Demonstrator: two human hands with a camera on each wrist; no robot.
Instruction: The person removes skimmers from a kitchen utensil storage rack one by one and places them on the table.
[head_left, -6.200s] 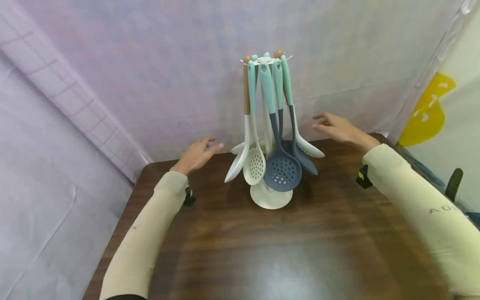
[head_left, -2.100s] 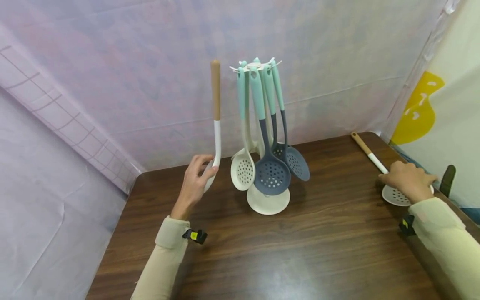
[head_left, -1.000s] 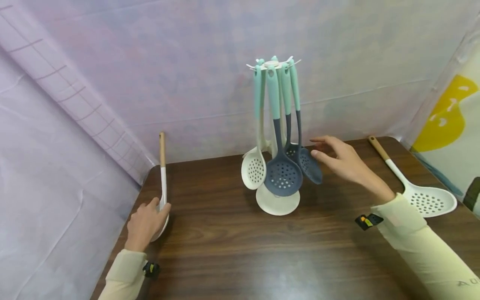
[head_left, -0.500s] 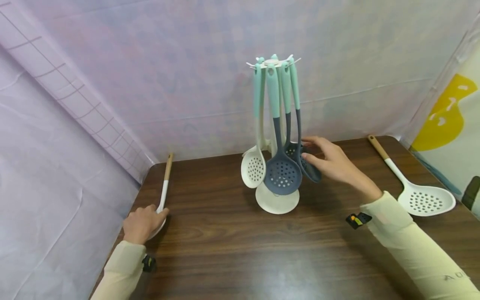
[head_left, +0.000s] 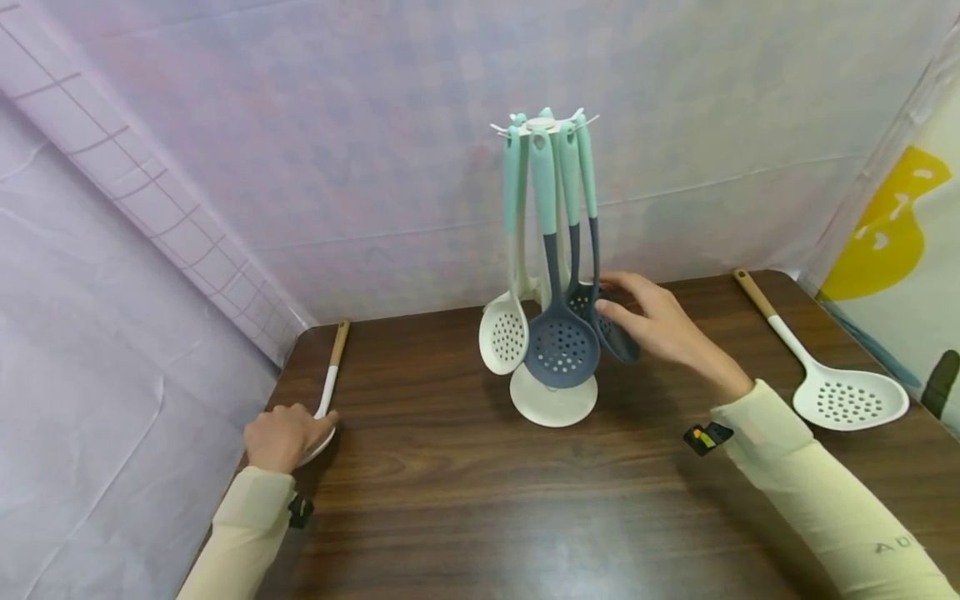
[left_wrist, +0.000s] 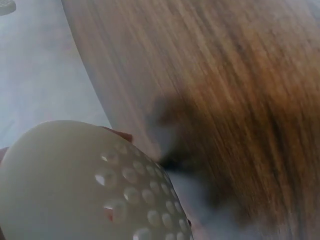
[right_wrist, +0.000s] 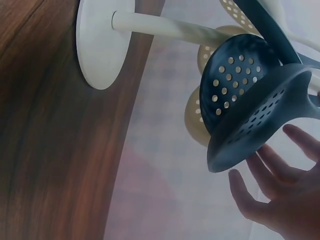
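Right hand (head_left: 652, 323) of the person is just beside the utensil stand (head_left: 553, 407), on its right side. Its fingers are loosely spread and not closed in a grasp: the thumb is before the outermost dark slotted spoon (head_left: 621, 342), the other fingers reach behind it. Whether the skin touches the spoon, I cannot tell surely. This spoon hangs from the top of the stand, tilted, by its mint-green handle.

Left hand (head_left: 281, 435) is well to the left of the stand and grasps the perforated head of a white utensil (head_left: 328, 390). Much of this head is covered by the hand in the head view; its wooden handle points to the far edge of the table (head_left: 465, 500).

Around the stand hang other utensils with mint-green handles: at its front a large dark skimmer (head_left: 562, 348), at its front left a white slotted spoon (head_left: 504, 337), and some more behind, partly hidden. Well to the right of the stand, a white perforated turner (head_left: 851, 398) with wooden handle lies on the table. Behind the stand rises a pale cloth (head_left: 375, 167).
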